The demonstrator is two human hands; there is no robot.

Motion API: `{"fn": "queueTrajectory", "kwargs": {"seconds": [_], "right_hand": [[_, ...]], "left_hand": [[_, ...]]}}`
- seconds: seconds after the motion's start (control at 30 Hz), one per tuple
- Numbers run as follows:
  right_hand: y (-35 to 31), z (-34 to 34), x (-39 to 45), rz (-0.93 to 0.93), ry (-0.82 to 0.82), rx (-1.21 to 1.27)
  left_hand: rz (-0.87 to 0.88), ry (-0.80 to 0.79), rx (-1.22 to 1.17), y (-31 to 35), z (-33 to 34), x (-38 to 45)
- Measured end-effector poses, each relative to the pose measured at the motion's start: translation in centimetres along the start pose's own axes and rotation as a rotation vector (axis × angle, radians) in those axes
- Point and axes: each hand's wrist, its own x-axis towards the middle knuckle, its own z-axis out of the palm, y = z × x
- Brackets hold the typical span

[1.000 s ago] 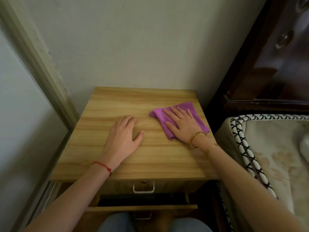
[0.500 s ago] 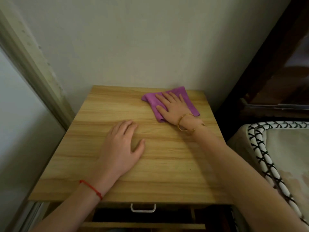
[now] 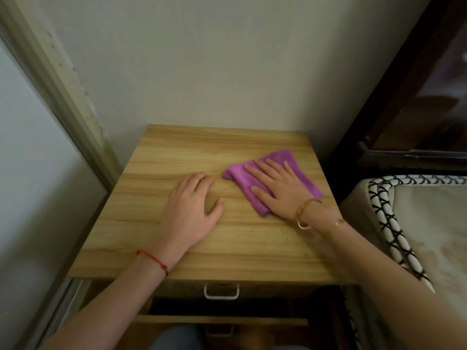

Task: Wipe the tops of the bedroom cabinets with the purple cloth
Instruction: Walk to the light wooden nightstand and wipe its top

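Observation:
A light wooden bedside cabinet top [image 3: 177,152] fills the middle of the view, set against the wall. The purple cloth [image 3: 238,176] lies folded on its right half. My right hand [image 3: 280,188] rests flat on the cloth with fingers spread, pressing it onto the wood, and covers most of it. My left hand [image 3: 192,213] lies palm down on the bare wood just left of the cloth, fingers apart and holding nothing.
A mattress with black-and-white trim [image 3: 394,223] sits close on the right, below a dark wooden headboard [image 3: 417,109]. A pale door frame [image 3: 63,104] runs along the left. Under the top, a drawer [image 3: 222,319] stands pulled out beneath a white handle [image 3: 221,291].
My right hand slid the cloth to the back edge by the wall, then back toward me on the right side. My left hand stayed in place.

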Motion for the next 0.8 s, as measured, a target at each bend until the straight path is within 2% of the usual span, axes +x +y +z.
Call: {"fn": "queueTrajectory", "kwargs": {"seconds": [0.07, 0.23, 0.5, 0.57, 0.7, 0.8], "right_hand": [[1.2, -0.3, -1.9, 0.02, -0.014, 0.011], [4.7, -1.0, -1.8, 0.277, -0.037, -0.037], [-3.4, -0.2, -9.2, 0.03, -0.005, 0.033], [-1.7, -0.4, -9.6, 0.077, -0.012, 0.024], [1.8, -1.0, -8.8, 0.309, -0.02, -0.026], [-0.8, -0.6, -9.9, 0.261, -0.015, -0.028]], "left_hand": [[-0.004, 0.0, -0.001, 0.0, 0.0, -0.1], [0.007, -0.023, 0.011, 0.1, -0.2, -0.3], [0.006, -0.018, -0.02, 0.2, -0.4, -0.4], [0.006, -0.037, -0.012, 0.2, -0.5, -0.5], [0.005, -0.064, -0.011, 0.2, -0.8, -0.6], [-0.005, -0.079, 0.0, 0.2, -0.7, -0.7]]}}
